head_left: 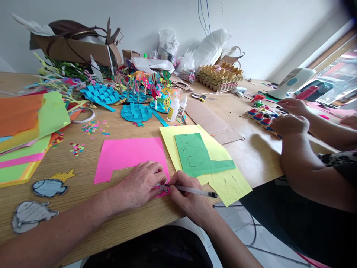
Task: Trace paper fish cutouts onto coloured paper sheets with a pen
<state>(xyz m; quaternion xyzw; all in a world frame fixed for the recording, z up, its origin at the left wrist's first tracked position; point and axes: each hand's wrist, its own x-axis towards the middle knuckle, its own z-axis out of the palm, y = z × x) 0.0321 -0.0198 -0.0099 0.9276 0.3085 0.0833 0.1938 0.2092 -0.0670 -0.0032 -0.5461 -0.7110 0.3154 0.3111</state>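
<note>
My right hand (187, 194) grips a pen (198, 191) with a clear barrel and dark end, its tip down at the lower right part of a pink paper sheet (132, 150). My left hand (139, 182) presses a small grey paper cutout (164, 188) onto that sheet with bent fingertips; the fingers partly cover its shape. To the right, a green paper (192, 152) with drawn fish outlines lies on a yellow sheet (231, 188), which also bears pencil lines. Fish cutouts rest at the left: a grey-blue fish (50, 187), a yellow fish (64, 175) and a white-grey fish (32, 216).
Coloured paper sheets (22, 160) are stacked at the left, near a tape roll (83, 115) and confetti. Behind stand glue bottles (173, 108), blue woven paper pieces (136, 112) and egg cartons (220, 76). At right, another person's hands (291, 124) work over a painted egg carton (262, 117).
</note>
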